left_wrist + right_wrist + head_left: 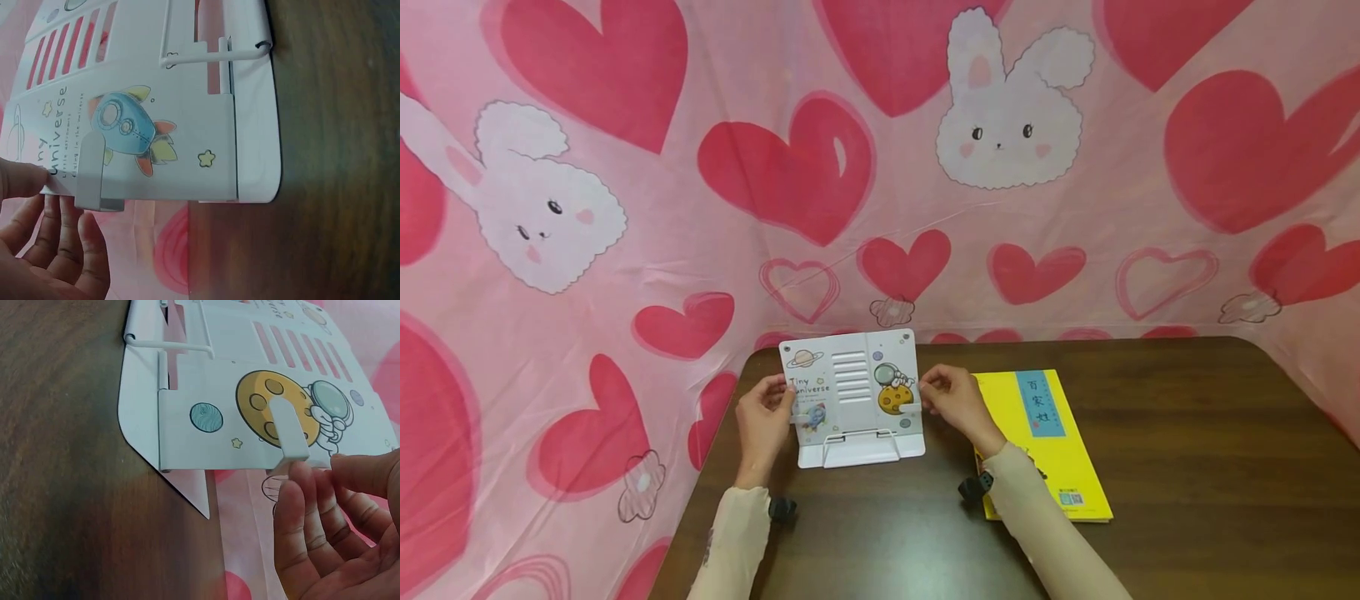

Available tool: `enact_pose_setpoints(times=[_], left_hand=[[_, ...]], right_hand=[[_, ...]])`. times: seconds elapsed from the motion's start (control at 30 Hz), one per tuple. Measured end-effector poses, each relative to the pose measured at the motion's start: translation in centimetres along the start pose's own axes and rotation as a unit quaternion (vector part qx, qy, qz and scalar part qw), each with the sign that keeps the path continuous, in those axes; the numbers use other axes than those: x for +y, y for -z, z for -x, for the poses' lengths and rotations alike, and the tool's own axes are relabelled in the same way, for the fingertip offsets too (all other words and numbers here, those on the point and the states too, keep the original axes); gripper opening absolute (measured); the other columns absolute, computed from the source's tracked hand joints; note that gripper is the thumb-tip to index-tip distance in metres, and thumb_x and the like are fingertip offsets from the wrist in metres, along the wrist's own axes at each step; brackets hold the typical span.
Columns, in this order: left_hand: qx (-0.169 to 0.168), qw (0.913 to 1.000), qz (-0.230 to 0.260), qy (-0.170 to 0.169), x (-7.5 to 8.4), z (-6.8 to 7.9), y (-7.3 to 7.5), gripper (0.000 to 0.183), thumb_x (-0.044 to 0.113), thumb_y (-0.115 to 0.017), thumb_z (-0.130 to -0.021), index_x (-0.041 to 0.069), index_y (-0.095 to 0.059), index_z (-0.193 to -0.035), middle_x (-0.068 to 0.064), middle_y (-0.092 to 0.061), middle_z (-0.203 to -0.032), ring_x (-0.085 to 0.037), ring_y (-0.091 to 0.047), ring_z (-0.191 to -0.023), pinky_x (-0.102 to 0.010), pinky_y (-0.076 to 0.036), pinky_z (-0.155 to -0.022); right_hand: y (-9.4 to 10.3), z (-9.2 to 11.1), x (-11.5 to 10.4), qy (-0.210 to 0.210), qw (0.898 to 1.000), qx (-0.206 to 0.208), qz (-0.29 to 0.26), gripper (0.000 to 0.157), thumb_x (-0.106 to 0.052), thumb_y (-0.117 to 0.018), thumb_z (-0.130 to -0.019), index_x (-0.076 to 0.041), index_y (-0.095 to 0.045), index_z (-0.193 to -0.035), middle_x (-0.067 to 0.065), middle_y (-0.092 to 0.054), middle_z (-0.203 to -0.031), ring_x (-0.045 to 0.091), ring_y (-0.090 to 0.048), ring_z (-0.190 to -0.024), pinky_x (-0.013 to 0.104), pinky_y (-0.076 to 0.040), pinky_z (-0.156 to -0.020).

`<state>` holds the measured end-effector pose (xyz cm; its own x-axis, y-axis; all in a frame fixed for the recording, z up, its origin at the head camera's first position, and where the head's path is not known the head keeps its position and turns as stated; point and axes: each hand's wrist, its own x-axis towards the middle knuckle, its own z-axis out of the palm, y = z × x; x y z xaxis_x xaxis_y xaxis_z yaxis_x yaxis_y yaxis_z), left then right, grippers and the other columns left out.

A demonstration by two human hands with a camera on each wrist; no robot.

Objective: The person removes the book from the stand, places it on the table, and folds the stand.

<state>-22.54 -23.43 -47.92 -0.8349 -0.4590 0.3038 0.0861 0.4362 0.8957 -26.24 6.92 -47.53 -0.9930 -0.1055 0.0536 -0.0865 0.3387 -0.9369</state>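
Observation:
A white metal book stand (852, 408) with cartoon space drawings stands tilted back on the table. My left hand (763, 429) pinches its left edge, the thumb on the printed front and the fingers behind. On the opposite side my right hand (961, 408) pinches the right edge, fingertips right at the page clip (290, 434) over the yellow moon drawing. Another page clip (92, 165) folds over the front beside the rocket drawing, just by the left thumb. Along the bottom, a white wire bracket (861, 435) sits above the ledge (865, 457).
To the right of the stand a yellow book (1037, 450) with a blue title panel lies on the dark wooden table (1210, 450), partly behind my right forearm. Pink cloth (737, 208) printed with hearts and rabbits hangs behind the table and along its left side.

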Motion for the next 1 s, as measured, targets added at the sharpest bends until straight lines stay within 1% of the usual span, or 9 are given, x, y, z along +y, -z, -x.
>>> enact_pose_setpoints(times=[0.2, 0.33, 0.43, 0.57, 0.6, 0.7, 0.77, 0.83, 1.0], left_hand=[[-0.01, 0.9999, 0.0, 0.006, 0.0, 0.0, 0.1, 0.019, 0.006, -0.075, -0.094, -0.001, -0.076, -0.112, -0.023, -0.076, -0.101, 0.002, -0.062, -0.072, -0.007, -0.049, -0.066], [-0.016, 0.9998, -0.006, 0.011, 0.1, 0.0, 0.3, 0.019, 0.007, -0.075, -0.094, -0.001, -0.076, -0.111, -0.023, -0.076, -0.102, 0.001, -0.062, -0.073, -0.008, -0.049, -0.065], [-0.031, 0.9994, -0.013, 0.013, 0.1, -0.1, 0.5, 0.019, 0.008, -0.074, -0.095, -0.002, -0.076, -0.112, -0.024, -0.076, -0.102, -0.001, -0.063, -0.073, -0.009, -0.05, -0.065], [-0.074, 0.9969, -0.021, 0.018, 0.5, -0.4, 1.2, 0.02, 0.01, -0.074, -0.096, -0.003, -0.075, -0.111, -0.024, -0.075, -0.103, -0.003, -0.065, -0.075, -0.01, -0.05, -0.067], [-0.088, 0.9957, -0.022, 0.021, 0.6, -0.4, 1.4, 0.02, 0.01, -0.074, -0.096, -0.004, -0.075, -0.11, -0.024, -0.076, -0.103, -0.005, -0.067, -0.076, -0.01, -0.051, -0.068], [-0.129, 0.9906, -0.027, 0.035, 0.9, -0.6, 2.0, 0.02, 0.01, -0.073, -0.097, -0.004, -0.074, -0.11, -0.025, -0.075, -0.105, -0.019, -0.072, -0.081, -0.012, -0.052, -0.068], [-0.153, 0.9866, -0.03, 0.046, 1.0, -0.7, 2.3, 0.02, 0.01, -0.072, -0.098, -0.005, -0.074, -0.111, -0.025, -0.075, -0.106, -0.028, -0.073, -0.086, -0.015, -0.053, -0.069], [-0.174, 0.9825, -0.034, 0.058, 1.2, -0.8, 2.6, 0.02, 0.01, -0.071, -0.098, -0.004, -0.074, -0.111, -0.023, -0.075, -0.105, -0.034, -0.072, -0.088, -0.018, -0.055, -0.072], [-0.228, 0.9713, -0.022, 0.066, 1.4, -1.0, 3.2, 0.019, 0.007, -0.072, -0.096, -0.008, -0.072, -0.109, -0.018, -0.076, -0.097, -0.03, -0.072, -0.086, -0.026, -0.059, -0.076]], right_hand=[[-0.2, 0.0, 0.1, 0.004, 1.0, -0.004, 0.004, 0.007, -0.009, -0.071, -0.096, -0.002, -0.073, -0.097, 0.012, -0.069, -0.078, 0.017, -0.062, -0.062, 0.026, -0.058, -0.06], [-0.3, 0.0, 0.1, 0.003, 1.0, 0.001, 0.008, 0.007, -0.009, -0.072, -0.096, -0.002, -0.073, -0.097, 0.011, -0.069, -0.078, 0.018, -0.062, -0.061, 0.025, -0.056, -0.059], [-0.5, 0.0, 0.1, 0.007, 1.0, 0.011, 0.012, 0.006, -0.008, -0.072, -0.096, -0.002, -0.073, -0.096, 0.011, -0.068, -0.078, 0.018, -0.061, -0.061, 0.023, -0.054, -0.057], [-0.6, 0.1, -0.1, 0.011, 0.999, 0.027, 0.026, 0.006, -0.009, -0.071, -0.097, -0.003, -0.073, -0.097, 0.012, -0.068, -0.081, 0.018, -0.059, -0.06, 0.022, -0.053, -0.056], [-0.6, 0.2, -0.1, 0.012, 0.999, 0.032, 0.031, 0.007, -0.009, -0.071, -0.097, -0.003, -0.073, -0.098, 0.012, -0.068, -0.082, 0.019, -0.058, -0.06, 0.023, -0.053, -0.056], [-0.6, 0.5, -0.4, 0.023, 0.997, 0.049, 0.053, 0.01, -0.01, -0.071, -0.098, -0.003, -0.075, -0.103, 0.013, -0.072, -0.088, 0.019, -0.059, -0.065, 0.024, -0.055, -0.058], [-0.6, 0.6, -0.6, 0.032, 0.996, 0.059, 0.066, 0.013, -0.01, -0.071, -0.098, -0.002, -0.076, -0.107, 0.014, -0.074, -0.092, 0.02, -0.061, -0.07, 0.027, -0.058, -0.063], [-0.6, 0.8, -0.8, 0.036, 0.994, 0.065, 0.076, 0.017, -0.01, -0.071, -0.097, -0.001, -0.076, -0.111, 0.015, -0.076, -0.098, 0.021, -0.063, -0.077, 0.031, -0.061, -0.071], [-0.8, 1.1, -1.2, 0.037, 0.995, 0.059, 0.077, 0.03, -0.01, -0.071, -0.097, 0.001, -0.073, -0.125, 0.015, -0.076, -0.109, 0.025, -0.069, -0.092, 0.042, -0.063, -0.09]])
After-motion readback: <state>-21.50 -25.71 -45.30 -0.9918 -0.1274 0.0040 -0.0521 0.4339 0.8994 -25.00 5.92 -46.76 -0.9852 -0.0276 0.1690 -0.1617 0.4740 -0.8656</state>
